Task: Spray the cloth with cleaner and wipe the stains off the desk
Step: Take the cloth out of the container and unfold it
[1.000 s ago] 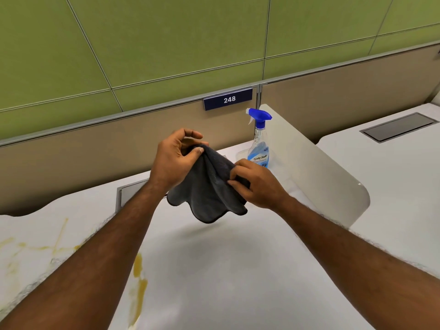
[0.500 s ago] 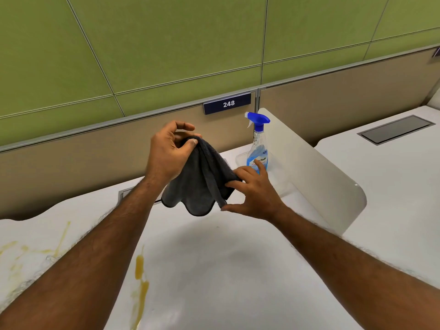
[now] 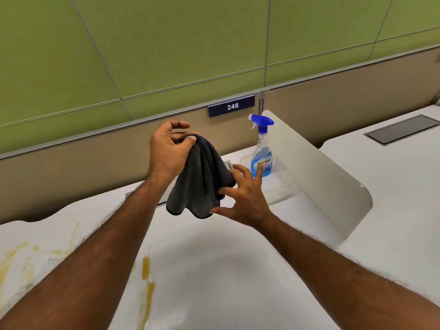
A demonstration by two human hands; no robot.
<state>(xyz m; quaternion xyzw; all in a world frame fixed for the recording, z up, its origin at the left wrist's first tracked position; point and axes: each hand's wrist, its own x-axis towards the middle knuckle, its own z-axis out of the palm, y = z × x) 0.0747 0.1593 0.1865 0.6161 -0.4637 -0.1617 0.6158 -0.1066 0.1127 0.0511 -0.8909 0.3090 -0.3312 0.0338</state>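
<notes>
Dark grey cloth held above the desk, pinched at its top between thumb and fingertips of the left hand; remainder hanging in loose folds, clear of the surface. Right hand open, fingers spread, just beside the cloth's right edge, gripping nothing. Spray bottle upright at the back of the desk, beside the white divider, near the right fingertips. Yellow stains on the near left part of the desk, not yet wiped.

Judged handling: cloth soft, light, limp; best bunched into a pad in the palm before wiping. Bottle light, rigid plastic, smooth; best taken around the neck, forefinger on the blue trigger.
</notes>
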